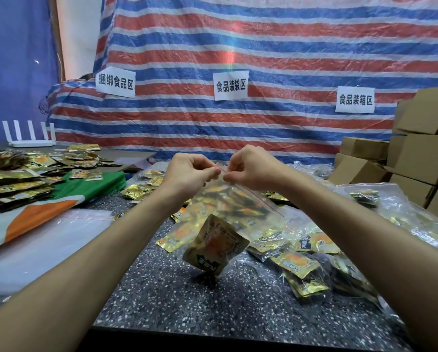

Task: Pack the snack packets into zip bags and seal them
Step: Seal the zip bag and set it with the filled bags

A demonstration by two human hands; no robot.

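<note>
Your left hand (pixel 190 171) and right hand (pixel 248 167) pinch the zip bag (pixel 220 212) rim at 12 o'clock, lifted so the packets (pixel 215 246) sag low, clear of the seal.

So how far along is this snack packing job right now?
Done: several filled bags lie on the right of the table, seemingly finished. In hand: the left hand and right hand pinch the red-striped top of a zip bag full of packets, apparently sealing it; how much is closed I cannot tell. Left: heaps of loose packets on the left remain unbagged.
</note>
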